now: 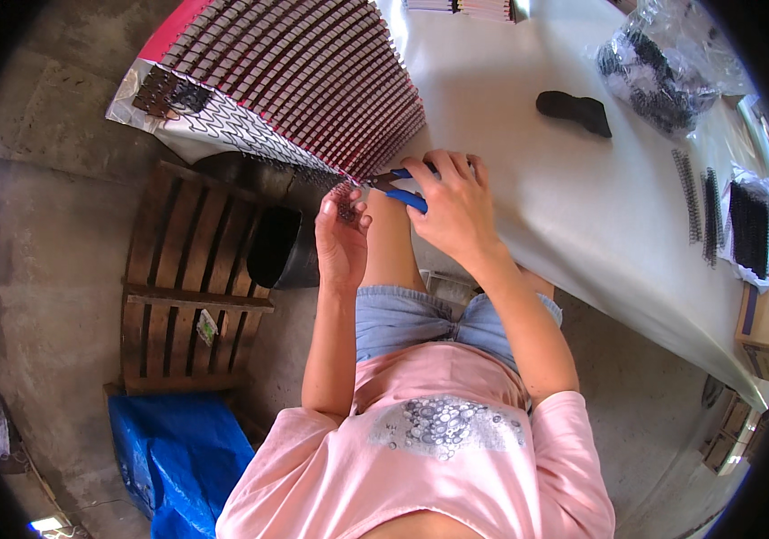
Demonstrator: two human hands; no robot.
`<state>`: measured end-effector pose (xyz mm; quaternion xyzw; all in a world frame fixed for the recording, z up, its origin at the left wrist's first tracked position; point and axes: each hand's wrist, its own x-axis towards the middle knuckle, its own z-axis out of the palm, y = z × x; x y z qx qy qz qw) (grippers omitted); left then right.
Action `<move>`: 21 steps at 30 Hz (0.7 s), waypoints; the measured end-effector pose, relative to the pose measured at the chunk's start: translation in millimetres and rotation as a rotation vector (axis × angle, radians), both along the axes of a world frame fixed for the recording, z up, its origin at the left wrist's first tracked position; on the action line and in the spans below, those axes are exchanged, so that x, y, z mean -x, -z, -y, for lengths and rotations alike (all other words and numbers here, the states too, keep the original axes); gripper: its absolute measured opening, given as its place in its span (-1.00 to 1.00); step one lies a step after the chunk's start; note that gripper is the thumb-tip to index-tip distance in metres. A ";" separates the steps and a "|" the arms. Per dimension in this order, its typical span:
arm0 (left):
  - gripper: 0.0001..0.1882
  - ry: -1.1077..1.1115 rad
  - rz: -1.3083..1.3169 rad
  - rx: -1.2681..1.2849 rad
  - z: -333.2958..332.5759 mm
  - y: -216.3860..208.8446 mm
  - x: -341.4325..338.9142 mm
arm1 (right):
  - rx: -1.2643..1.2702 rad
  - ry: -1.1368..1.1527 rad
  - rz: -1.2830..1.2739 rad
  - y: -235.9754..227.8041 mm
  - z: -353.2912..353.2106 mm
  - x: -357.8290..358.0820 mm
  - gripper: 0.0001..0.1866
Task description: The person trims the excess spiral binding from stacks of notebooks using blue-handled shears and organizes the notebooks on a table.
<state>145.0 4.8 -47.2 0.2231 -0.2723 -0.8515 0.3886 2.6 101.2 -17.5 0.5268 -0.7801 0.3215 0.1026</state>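
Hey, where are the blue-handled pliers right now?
In the head view, the blue-handled pliers are just above centre, held in the right hand, pointing left toward the left hand, beside the lower corner of the gridded panel.

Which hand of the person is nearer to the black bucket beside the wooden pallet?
Left. In this view, the left hand is above and right of the black bucket; the right hand is farther right, gripping blue-handled pliers.
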 end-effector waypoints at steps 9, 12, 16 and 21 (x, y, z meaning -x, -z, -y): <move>-0.91 -0.225 0.283 0.402 6.4 -2.4 9.1 | -0.024 -0.067 -0.024 1.2 6.5 -1.1 -0.77; -0.89 -0.267 0.364 0.486 5.4 -1.2 12.5 | -0.191 -0.085 0.097 0.4 9.6 2.5 -0.77; -0.81 -0.282 0.466 0.640 -2.1 -6.4 11.8 | -0.201 -0.080 0.168 0.3 2.2 0.1 -0.74; -0.77 -0.299 0.535 0.708 -4.0 -4.7 7.9 | 0.076 0.024 -0.037 -6.9 -2.8 -0.1 -0.61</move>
